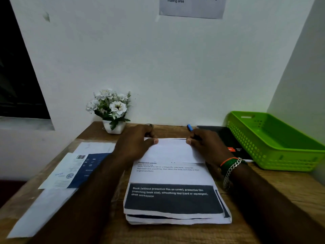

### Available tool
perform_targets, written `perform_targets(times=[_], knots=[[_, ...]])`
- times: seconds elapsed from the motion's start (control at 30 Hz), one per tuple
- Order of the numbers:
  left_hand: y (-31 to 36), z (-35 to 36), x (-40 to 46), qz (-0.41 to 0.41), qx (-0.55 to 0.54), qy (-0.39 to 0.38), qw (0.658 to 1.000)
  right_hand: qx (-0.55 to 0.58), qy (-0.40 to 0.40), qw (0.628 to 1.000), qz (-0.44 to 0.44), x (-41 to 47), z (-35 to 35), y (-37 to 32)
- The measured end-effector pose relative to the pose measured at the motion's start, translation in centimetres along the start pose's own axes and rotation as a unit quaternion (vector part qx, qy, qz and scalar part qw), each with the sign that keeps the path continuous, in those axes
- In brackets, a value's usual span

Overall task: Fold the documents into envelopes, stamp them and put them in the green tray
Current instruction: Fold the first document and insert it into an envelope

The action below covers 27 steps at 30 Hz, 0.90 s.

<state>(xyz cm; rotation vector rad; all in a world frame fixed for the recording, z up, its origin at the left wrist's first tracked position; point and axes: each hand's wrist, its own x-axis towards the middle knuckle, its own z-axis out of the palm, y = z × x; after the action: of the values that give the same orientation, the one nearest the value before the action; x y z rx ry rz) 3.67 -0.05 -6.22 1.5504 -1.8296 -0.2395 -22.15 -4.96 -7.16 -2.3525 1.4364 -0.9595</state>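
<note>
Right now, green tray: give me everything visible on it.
The green tray is a bright lime rectangular basket, plastic by the look, with perforated walls and a slot handle in its far end wall. It sits upright on the wooden desk at the right rear, near the wall corner. Nothing shows inside it. A black book lies alongside its left wall. Neither hand touches it.

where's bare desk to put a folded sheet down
Bare wood shows between the flower pot and blue pen, and at the near right below the green tray. Crowded: envelopes on the left, document stack in the centre.
</note>
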Motion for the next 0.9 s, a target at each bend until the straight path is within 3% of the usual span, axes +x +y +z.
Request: perform_targets(times=[0.23, 0.47, 0.73, 0.9], knots=[[-0.2, -0.1, 0.2, -0.008, -0.001, 0.041, 0.999, -0.046, 0.026, 0.999, 0.005, 0.0, -2.5, 1.5], [0.6, -1.6, -0.2, 0.000, 0.009, 0.011, 1.000, -0.032, 0.055, 0.997, -0.034, -0.8, -4.5, 0.0], [1.5, -0.4, -0.6, 0.001, 0.045, -0.121, 0.992, -0.059, 0.001, 0.997, -0.040, -1.5, -3.5, -1.5], [1.0, 1.2, -0.7, -0.007, 0.064, -0.167, 0.984, -0.123, -0.105, 0.986, -0.048, -2.4, -1.3, -3.9]])
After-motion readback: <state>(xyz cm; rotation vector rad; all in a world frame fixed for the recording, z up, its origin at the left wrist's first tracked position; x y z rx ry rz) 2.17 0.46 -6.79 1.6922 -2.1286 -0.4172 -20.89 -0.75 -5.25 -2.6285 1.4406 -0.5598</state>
